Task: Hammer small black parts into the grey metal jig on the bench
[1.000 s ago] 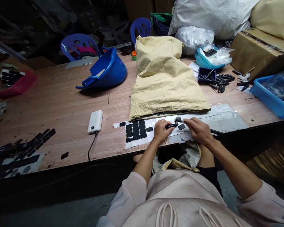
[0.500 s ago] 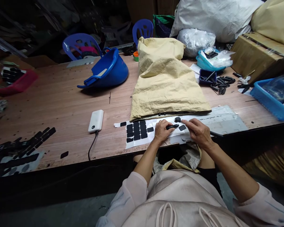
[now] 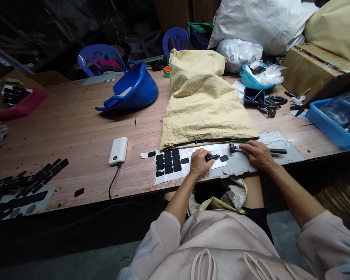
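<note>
My left hand (image 3: pixel 200 161) rests on the white sheet, its fingers closed round a small black tube-like piece (image 3: pixel 212 157) that points to the right. Over the grey board (image 3: pixel 290 149) my right hand (image 3: pixel 257 154) closes on the shaft of a hammer (image 3: pixel 279 151). The hammer's dark head shows left of the fingers and its black handle sticks out to the right. Between the hands lies a single black rounded patch (image 3: pixel 224 158). Rows of black patches (image 3: pixel 168 161) sit on the white backing sheet (image 3: pixel 163 178) left of my left hand.
A tan woven sack (image 3: pixel 205 109) lies just beyond the hands. A white power bank (image 3: pixel 118 149) with a cable and a tilted blue basin (image 3: pixel 134 87) are to the left. Black pieces (image 3: pixel 271 105), a blue tray (image 3: pixel 335 124) and a carton (image 3: pixel 317 74) stand at the right.
My right hand has moved right with the hammer, whose head was beside the left hand's piece and now lies over the grey board. The left hand stays put with its piece.
</note>
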A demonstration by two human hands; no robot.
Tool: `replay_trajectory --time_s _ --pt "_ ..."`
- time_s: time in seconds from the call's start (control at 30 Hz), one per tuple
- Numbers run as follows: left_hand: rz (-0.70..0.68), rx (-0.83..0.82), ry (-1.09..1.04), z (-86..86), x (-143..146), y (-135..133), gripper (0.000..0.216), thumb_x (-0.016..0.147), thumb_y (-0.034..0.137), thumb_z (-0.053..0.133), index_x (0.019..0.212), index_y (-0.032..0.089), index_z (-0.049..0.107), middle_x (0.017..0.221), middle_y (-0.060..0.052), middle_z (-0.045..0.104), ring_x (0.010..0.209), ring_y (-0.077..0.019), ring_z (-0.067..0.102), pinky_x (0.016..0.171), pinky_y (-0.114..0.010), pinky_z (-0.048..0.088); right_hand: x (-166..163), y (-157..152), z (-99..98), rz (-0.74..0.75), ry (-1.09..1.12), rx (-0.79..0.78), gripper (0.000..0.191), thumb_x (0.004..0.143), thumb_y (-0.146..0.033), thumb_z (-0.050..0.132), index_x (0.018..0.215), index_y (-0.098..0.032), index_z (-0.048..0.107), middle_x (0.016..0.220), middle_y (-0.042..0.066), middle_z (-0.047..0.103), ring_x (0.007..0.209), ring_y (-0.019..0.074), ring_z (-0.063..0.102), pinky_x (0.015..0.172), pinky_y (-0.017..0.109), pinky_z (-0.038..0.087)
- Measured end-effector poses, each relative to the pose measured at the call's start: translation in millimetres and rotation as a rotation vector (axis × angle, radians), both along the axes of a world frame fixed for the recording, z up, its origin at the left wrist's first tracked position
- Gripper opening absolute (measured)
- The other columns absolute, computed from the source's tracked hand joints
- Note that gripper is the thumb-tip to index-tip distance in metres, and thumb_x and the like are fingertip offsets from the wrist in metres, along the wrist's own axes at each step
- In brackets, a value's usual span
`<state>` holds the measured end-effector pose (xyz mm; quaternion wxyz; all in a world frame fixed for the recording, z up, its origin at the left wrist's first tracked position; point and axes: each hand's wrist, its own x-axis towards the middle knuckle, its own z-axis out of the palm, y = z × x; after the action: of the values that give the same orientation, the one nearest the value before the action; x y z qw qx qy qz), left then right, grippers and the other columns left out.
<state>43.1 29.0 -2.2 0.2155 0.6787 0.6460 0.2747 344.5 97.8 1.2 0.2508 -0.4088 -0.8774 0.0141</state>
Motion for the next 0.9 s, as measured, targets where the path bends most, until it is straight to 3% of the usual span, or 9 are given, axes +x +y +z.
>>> replay_trajectory --time_s 0.17,0.43,0.53,0.6,0.73,0.8,0.9 --pt "-0.025 0.012 0.037 -1.2 0 -1 0.015 0.079 0.023 0.084 0.091 0.023 0.075 0.099 -0.003 0.072 0.103 -0.0251 0.064 0.095 -0.039 0.049 27 23 -10.6 -0.049 -0.012 -0.011 0.024 0.100 -0.030 0.053 0.107 -0.026 0.076 0.099 0.009 0.072 0.093 0.0261 0.062 0.084 0.041 0.043" --pt "-0.043 0.101 0.036 -7.1 -5 -1 0.011 0.086 0.028 0.080 0.093 0.023 0.073 0.096 -0.004 0.070 0.097 -0.0240 0.063 0.089 -0.039 0.050 23 19 -11.6 -0.146 -0.011 -0.057 0.020 0.091 -0.025 0.058 0.103 -0.025 0.073 0.101 0.008 0.071 0.098 0.0283 0.059 0.088 0.043 0.041" --pt "-0.103 0.234 -0.009 -1.8 -4 -22 0.010 0.093 0.031 0.073 0.098 0.022 0.071 0.097 -0.006 0.071 0.096 -0.0242 0.063 0.089 -0.040 0.051 23 18 -11.5 -0.168 0.012 -0.061 0.017 0.089 -0.028 0.061 0.100 -0.024 0.072 0.098 0.008 0.070 0.096 0.0280 0.058 0.087 0.043 0.041" --pt "-0.215 0.267 -0.080 -0.2 -2 -50 0.014 0.099 0.034 0.065 0.103 0.022 0.071 0.098 -0.008 0.072 0.095 -0.0238 0.065 0.088 -0.040 0.053 23 17 -11.6 -0.176 0.027 -0.055 0.016 0.087 -0.031 0.063 0.097 -0.023 0.071 0.096 0.008 0.070 0.095 0.0279 0.058 0.088 0.042 0.041" --pt "-0.432 0.050 -0.202 -13.1 6 -110 0.026 0.104 0.039 0.052 0.113 0.023 0.070 0.106 -0.010 0.074 0.099 -0.0224 0.070 0.091 -0.035 0.057 21 16 -11.1 -0.180 0.041 -0.054 0.015 0.088 -0.034 0.063 0.096 -0.024 0.070 0.095 0.007 0.069 0.095 0.0278 0.058 0.089 0.042 0.041" --pt "-0.388 -0.129 -0.160 -26.5 11 -127 0.028 0.105 0.038 0.048 0.117 0.024 0.069 0.113 -0.010 0.075 0.105 -0.0223 0.071 0.096 -0.034 0.056 21 16 -10.8 -0.181 0.043 -0.064 0.015 0.088 -0.034 0.063 0.096 -0.024 0.070 0.095 0.007 0.069 0.094 0.0281 0.058 0.088 0.042 0.041" --pt "-0.180 -0.523 0.053 -46.1 18 -129 0.033 0.108 0.036 0.042 0.119 0.022 0.070 0.122 -0.012 0.077 0.118 -0.0245 0.071 0.105 -0.035 0.053 21 17 -11.4 -0.178 0.046 -0.077 0.017 0.087 -0.034 0.064 0.097 -0.025 0.072 0.095 0.008 0.069 0.094 0.0286 0.058 0.088 0.043 0.042"
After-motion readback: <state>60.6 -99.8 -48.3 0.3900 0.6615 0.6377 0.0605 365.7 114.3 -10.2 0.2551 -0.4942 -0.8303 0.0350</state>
